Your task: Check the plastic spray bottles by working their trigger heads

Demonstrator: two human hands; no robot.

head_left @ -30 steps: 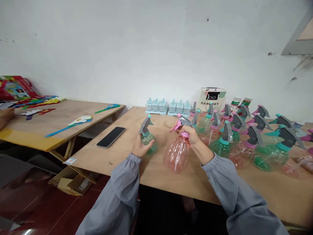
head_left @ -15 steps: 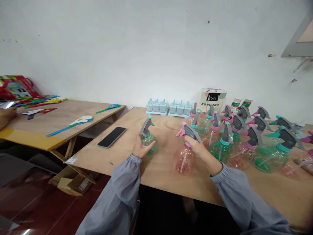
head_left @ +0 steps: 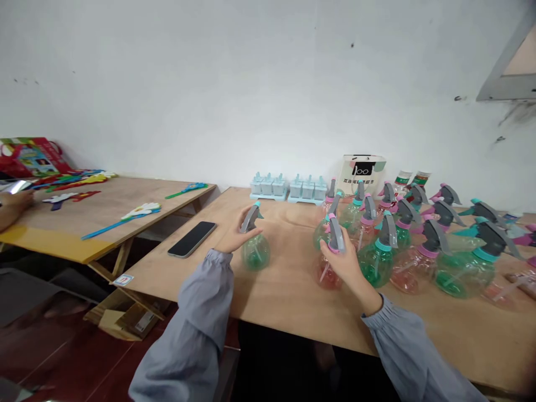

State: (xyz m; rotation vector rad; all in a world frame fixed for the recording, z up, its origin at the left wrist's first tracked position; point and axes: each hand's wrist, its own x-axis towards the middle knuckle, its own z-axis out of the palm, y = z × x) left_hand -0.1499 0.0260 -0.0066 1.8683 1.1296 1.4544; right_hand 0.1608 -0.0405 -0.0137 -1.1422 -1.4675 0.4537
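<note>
My left hand (head_left: 233, 235) is closed around the neck of a green spray bottle (head_left: 256, 254) with a grey and teal head, thumb laid across the front. That bottle stands upright on the wooden table, apart from the others. Further right, my right hand (head_left: 342, 258) wraps the neck of a pink spray bottle (head_left: 327, 273), just under its grey trigger head; its fingers are partly hidden. This bottle is beside the group, close to a green spray bottle (head_left: 376, 262) with a teal collar.
Several more green and pink spray bottles crowd the right of the table (head_left: 276, 301). A black phone (head_left: 192, 239) lies at left. Pale-blue popsicle moulds (head_left: 268, 187) and a printed box (head_left: 362, 174) stand along the wall. Another person's hand (head_left: 14, 207) is at the left table.
My right hand has shifted the pink spray bottle rightward, towards the group, and its head has turned. My left hand has slid up from the green bottle's body to its neck.
</note>
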